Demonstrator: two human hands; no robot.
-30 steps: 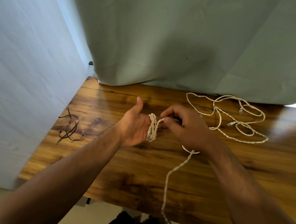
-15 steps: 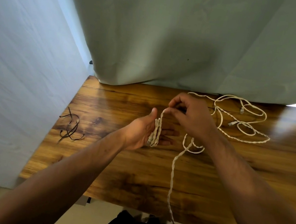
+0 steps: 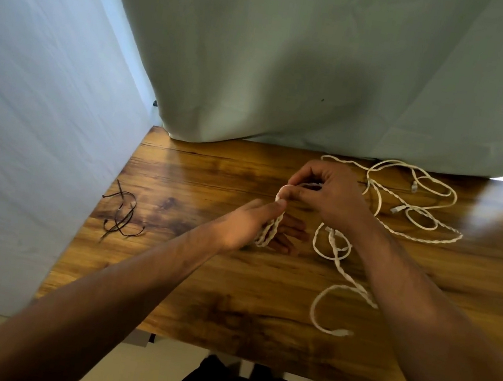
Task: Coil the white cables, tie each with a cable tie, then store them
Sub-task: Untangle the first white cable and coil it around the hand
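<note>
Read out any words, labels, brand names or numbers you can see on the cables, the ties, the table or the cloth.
None: no text can be read in this view.
half-coiled white cable and loose white cable: no printing shows.
plug on the loose cable: too small to tell whether it bears a mark.
black cable ties, wooden table, green cloth: plain, no labels.

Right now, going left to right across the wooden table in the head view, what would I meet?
Black cable ties → left hand, white cable wound round its fingers → right hand pinching that cable → second white cable, loose.
</note>
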